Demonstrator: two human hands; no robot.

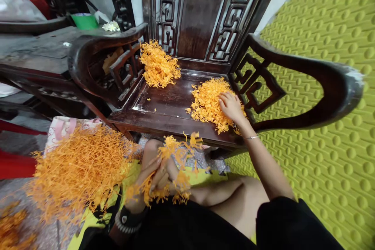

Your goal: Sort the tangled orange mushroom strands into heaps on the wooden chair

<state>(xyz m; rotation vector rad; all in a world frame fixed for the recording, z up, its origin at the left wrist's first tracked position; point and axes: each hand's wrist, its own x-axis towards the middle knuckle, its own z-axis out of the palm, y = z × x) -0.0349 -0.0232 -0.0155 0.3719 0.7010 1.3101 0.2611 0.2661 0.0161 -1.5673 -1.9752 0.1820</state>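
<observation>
My left hand [154, 177] is closed round a bunch of orange stringy pieces [175, 156] held over my lap. My right hand [231, 105] reaches onto the dark wooden chair seat [166, 105] and rests, fingers curled, on a flat pile of the orange pieces [206, 103] at the seat's right side. A second, taller heap of orange pieces [158, 66] sits at the seat's back left corner. A big loose mound of orange strands [79, 168] lies at my left by my knee.
The carved chair has curved arms, the left arm [96, 45] and the right arm [307, 74]. A dark low table [35, 52] with a green container [84, 20] stands at the left. A green bumpy mat [331, 144] covers the floor on the right.
</observation>
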